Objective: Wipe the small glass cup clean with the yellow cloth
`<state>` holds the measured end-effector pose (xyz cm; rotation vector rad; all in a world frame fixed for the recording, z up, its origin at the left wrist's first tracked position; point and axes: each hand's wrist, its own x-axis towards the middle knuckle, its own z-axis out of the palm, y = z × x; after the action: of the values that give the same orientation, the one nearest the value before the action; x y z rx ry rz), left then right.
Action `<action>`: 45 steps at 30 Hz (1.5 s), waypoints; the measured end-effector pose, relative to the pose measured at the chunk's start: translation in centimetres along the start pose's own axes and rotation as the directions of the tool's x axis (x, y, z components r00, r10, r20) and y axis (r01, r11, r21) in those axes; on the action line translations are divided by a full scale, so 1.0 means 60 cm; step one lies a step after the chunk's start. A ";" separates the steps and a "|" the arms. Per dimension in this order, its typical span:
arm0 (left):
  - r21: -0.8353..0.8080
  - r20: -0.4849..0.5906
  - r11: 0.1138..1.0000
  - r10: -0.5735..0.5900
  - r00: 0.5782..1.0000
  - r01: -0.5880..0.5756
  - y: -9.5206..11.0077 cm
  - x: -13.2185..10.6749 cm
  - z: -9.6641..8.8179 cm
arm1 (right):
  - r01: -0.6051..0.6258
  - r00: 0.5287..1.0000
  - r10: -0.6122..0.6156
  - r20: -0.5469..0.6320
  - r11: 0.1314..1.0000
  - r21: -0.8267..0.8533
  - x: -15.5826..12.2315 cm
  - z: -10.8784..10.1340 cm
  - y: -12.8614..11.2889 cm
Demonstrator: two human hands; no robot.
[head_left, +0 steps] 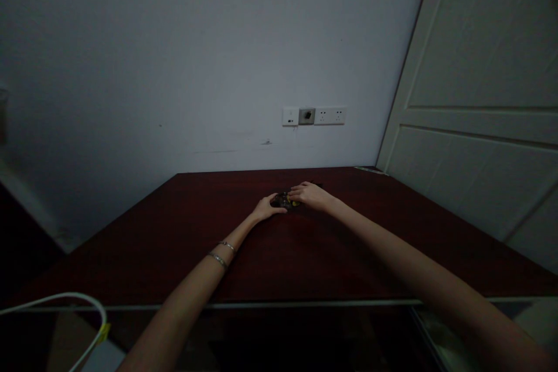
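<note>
A small dark object with yellow patches (283, 201) lies on the dark red tabletop (305, 256), toward its far side. Its kind is too dim and too covered to make out. My left hand (267, 207) grips its left side, thumb along the near edge and fingers curled round the far edge. From the right, my right hand (309, 195) rests over its right part with bent fingertips pressed on the yellow area. A dark thin bit shows just beyond the right hand; whether it belongs to the same object I cannot tell.
Behind the table, the wall carries a row of sockets (330, 116). A pale panelled door (471, 128) stands at the right. Near the front left, a white cable (93, 301) with a yellow tag loops up past the table's edge. A flat strip (370, 170) lies at the far right corner.
</note>
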<state>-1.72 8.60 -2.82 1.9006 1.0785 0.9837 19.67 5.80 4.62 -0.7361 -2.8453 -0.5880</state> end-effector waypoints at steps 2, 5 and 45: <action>0.015 -0.005 1.000 -0.007 1.000 0.007 0.000 0.000 0.001 | -0.048 0.998 0.046 -0.036 0.998 -0.051 0.004 0.000 0.000; 0.010 -0.002 1.000 0.007 1.000 -0.007 -0.003 0.001 0.001 | -0.076 0.995 0.071 -0.065 0.993 -0.094 0.006 0.010 -0.011; 0.142 -0.032 0.990 0.015 0.999 -0.010 -0.006 -0.003 -0.001 | -0.280 0.960 0.279 0.033 0.938 0.206 0.033 0.045 0.011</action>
<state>-1.95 8.57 -3.14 2.0134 1.1855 0.9710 18.17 8.28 2.86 -1.0748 -2.6777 -0.2409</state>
